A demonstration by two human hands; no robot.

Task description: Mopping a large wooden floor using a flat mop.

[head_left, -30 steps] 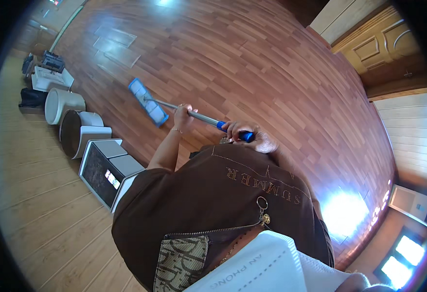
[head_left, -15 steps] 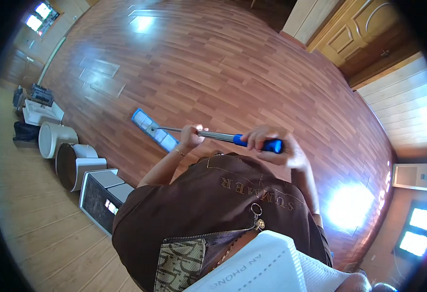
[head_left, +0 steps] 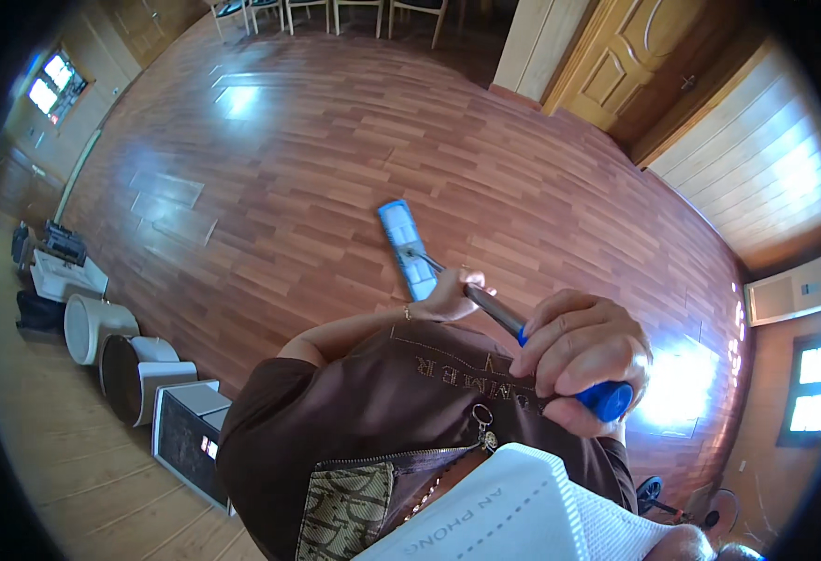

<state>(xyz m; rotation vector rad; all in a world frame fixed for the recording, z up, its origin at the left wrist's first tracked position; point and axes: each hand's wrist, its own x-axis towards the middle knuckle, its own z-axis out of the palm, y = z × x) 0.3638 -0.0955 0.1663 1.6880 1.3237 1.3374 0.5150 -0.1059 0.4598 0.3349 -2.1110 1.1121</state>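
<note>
Right hand (head_left: 586,348) is gripping the mop (head_left: 496,310) up top, left hand (head_left: 446,297) is encircling it lower, both closed, presumably for leverage over the pad (head_left: 399,229) on the floor (head_left: 289,206).

The mop head (head_left: 397,224) lies on the floor (head_left: 298,196), chairs (head_left: 229,8) beyond, door (head_left: 619,70) at right

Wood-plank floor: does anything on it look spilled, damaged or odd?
No spill or damage is evident. Left of the flat mop, a few planks look paler and shinier than their neighbours; I can't tell whether that's only glare.
</note>
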